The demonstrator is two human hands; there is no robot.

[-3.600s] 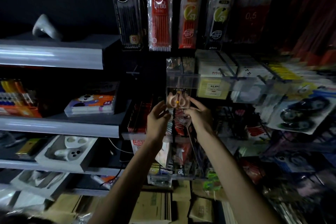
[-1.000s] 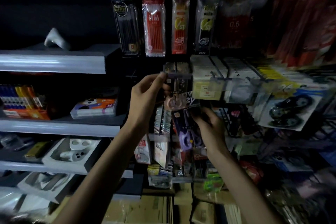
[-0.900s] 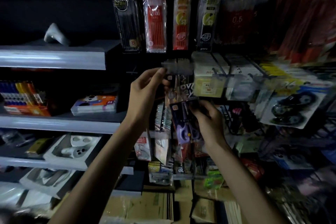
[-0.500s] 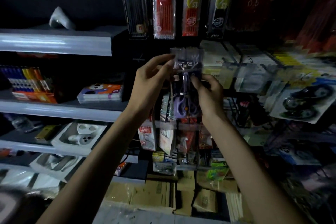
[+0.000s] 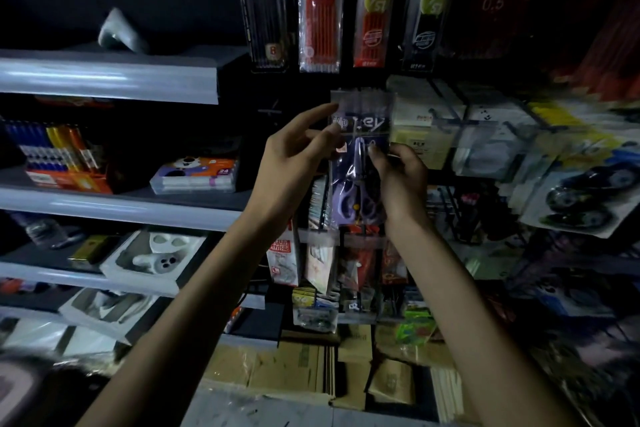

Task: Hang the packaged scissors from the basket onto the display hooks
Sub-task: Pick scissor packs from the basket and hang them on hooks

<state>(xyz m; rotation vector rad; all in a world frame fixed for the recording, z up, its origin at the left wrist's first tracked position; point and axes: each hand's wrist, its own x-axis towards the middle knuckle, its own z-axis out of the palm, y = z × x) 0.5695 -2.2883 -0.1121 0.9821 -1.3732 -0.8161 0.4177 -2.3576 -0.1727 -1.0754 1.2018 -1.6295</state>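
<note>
A packaged pair of purple-handled scissors (image 5: 356,184) hangs upright in front of the display hook's clear label strip (image 5: 360,102), at the middle of the rack. My right hand (image 5: 401,180) grips the pack's right edge at mid-height. My left hand (image 5: 294,166) is at the pack's upper left, thumb and fingertips pinching its top corner beside the strip. The hook itself is hidden behind the strip and pack. The basket is out of view.
Pen and refill packs (image 5: 320,7) hang above. Boxed goods and correction-tape packs (image 5: 585,191) crowd the hooks to the right. Grey shelves (image 5: 110,80) with boxes stand at the left. Cardboard cartons (image 5: 311,364) lie below, with more hanging packs under the scissors.
My right hand brought the purple scissors pack up from below to the hook's level. My left hand stayed at the strip and now pinches the pack's top corner. The view shifted slightly.
</note>
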